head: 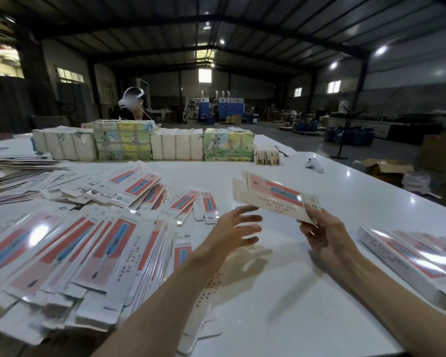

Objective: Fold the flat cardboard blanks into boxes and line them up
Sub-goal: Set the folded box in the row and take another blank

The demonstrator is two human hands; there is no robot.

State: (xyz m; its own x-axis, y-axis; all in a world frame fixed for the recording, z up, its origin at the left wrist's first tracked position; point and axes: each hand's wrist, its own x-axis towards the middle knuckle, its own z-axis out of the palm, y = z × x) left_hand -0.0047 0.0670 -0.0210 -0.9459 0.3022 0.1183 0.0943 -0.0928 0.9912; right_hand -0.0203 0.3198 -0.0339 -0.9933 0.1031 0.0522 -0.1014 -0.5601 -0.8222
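Carton blank held up over the white table, btwn both hands.
R hand pinches the blank's near end, fingers curled round it. L hand is spread wide w/ nothing in it, just below the other end; contact unclear (blur). Heap of flat blanks at left, row of folded boxes at right edge, wrapped bundles along far side.

Dark trussed roof (bright ceiling lamps), grey walls, grey floor, glossy white table
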